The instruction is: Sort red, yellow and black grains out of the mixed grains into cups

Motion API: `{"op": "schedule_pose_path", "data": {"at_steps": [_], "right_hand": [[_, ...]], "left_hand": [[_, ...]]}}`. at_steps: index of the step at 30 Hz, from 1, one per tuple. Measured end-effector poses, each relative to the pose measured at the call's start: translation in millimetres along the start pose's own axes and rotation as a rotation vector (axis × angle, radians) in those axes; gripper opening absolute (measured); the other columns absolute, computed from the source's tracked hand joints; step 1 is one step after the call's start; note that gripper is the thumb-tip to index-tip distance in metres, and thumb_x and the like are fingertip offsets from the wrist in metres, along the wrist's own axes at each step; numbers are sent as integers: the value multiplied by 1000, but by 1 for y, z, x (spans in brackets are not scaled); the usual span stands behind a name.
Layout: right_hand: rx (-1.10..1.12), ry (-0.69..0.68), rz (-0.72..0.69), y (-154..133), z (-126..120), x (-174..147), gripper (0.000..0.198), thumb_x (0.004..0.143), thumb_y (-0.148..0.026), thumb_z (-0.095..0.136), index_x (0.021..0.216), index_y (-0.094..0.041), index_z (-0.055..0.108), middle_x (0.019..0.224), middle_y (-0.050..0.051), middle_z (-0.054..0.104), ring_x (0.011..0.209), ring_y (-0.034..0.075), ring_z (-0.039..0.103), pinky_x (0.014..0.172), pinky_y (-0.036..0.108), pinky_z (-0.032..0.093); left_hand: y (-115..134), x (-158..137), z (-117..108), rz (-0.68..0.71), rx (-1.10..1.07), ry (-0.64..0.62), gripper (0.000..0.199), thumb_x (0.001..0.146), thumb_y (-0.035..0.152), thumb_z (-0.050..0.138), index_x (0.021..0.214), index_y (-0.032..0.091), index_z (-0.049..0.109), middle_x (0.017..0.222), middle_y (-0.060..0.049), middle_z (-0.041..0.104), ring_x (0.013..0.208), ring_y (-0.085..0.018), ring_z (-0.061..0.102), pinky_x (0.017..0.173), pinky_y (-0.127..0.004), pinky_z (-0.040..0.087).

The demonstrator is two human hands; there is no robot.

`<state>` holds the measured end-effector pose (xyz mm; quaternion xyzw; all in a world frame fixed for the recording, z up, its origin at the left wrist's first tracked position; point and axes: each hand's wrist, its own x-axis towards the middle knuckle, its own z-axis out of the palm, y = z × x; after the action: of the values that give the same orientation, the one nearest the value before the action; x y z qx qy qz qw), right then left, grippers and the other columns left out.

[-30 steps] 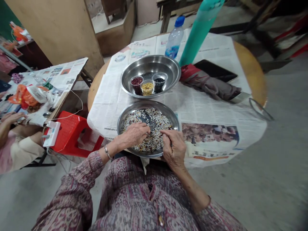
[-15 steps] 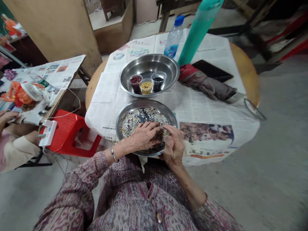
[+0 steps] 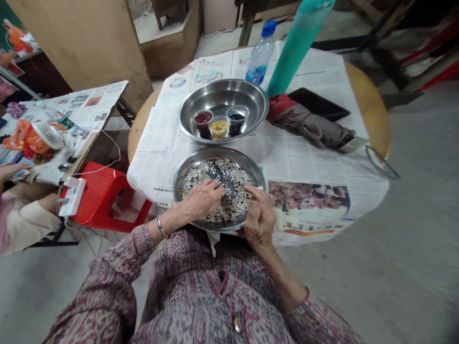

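A round steel tray (image 3: 177,195) at the table's near side holds a spread of white grains (image 3: 229,167) mixed with dark red, yellow and black beans. Over its left half is my left hand (image 3: 205,199), fingers drawn together and bent down at the grains. Its fingertips are partly hidden. My right hand (image 3: 261,217) is at the tray's right rim, index finger reaching over the edge, the other fingers curled in; whatever they may hold is hidden. Behind stands a deeper steel basin (image 3: 247,93) with cups of red beans (image 3: 202,119), yellow beans (image 3: 218,128) and black beans (image 3: 236,120).
Newspaper (image 3: 150,153) covers the round table. A blue-capped bottle (image 3: 260,55), a teal bottle (image 3: 299,45), a folded umbrella (image 3: 311,122) and a dark flat device (image 3: 319,105) lie or stand beyond the basin. Left are a red stool (image 3: 96,191) and another person's hand (image 3: 12,169).
My left hand has moved left across the tray and its spread fingers have drawn together. Grains it covered now show, spread out more. My right hand stays at the rim.
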<state>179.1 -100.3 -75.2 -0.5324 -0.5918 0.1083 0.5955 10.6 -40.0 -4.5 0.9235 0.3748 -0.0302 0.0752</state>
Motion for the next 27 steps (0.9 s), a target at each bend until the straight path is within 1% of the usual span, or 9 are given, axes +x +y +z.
{"op": "schedule_pose_path", "data": {"at_steps": [3,5,8,11,13,17,21,24,27], "right_hand": [[-1,-1,19,-1,-1,0,36,100,-34,38,118,-23,67,112,9,72,109,26,64,98,49,48],[-2,-9,33,-1,-1,0,37,100,-35,36,119,-23,66,114,10,71,111,26,63,98,49,47],[4,-17,25,-2,-2,0,40,101,-37,35,124,-23,64,120,10,69,115,26,62,100,49,46],[13,-18,6,-2,-2,2,41,101,-39,35,126,-23,62,123,11,68,118,27,60,102,50,45],[12,-31,4,-1,-2,2,42,102,-41,34,127,-23,62,125,12,67,119,27,60,103,50,45],[-4,-62,3,-1,-3,3,46,102,-45,31,129,-22,61,125,12,67,120,28,59,104,51,44],[-12,-67,22,0,-3,2,47,102,-47,31,128,-22,61,124,12,67,119,28,60,103,51,45],[-15,-56,25,0,-3,1,44,102,-45,33,126,-22,63,122,12,68,118,28,61,102,51,45],[-19,-55,8,0,-2,2,38,101,-39,38,121,-22,65,117,11,70,114,27,62,102,50,45]], "left_hand": [[-3,-4,-5,-92,32,47,18,95,16,50,106,17,64,113,-10,62,109,-27,54,93,-43,49],[0,-3,-7,-117,-10,107,20,95,18,51,113,18,62,121,-10,60,114,-27,53,96,-44,49],[12,5,-5,-86,-133,163,32,98,25,53,129,19,53,137,-10,54,124,-26,51,104,-43,47],[25,16,1,-28,-224,143,42,99,25,50,139,14,44,146,-13,47,132,-26,47,110,-43,45],[31,21,6,6,-255,113,44,99,23,48,141,13,42,148,-14,46,134,-27,47,112,-44,44],[35,25,15,44,-240,75,41,99,24,46,139,14,45,142,-14,52,132,-28,47,110,-47,45],[34,24,15,87,-216,50,36,102,26,43,135,15,52,134,-12,57,125,-26,50,105,-45,47],[32,21,12,126,-222,30,29,102,27,45,124,16,60,130,-11,60,121,-26,52,103,-45,47],[29,14,12,147,-206,26,24,102,27,48,115,16,64,124,-11,62,116,-25,54,102,-42,47]]}}
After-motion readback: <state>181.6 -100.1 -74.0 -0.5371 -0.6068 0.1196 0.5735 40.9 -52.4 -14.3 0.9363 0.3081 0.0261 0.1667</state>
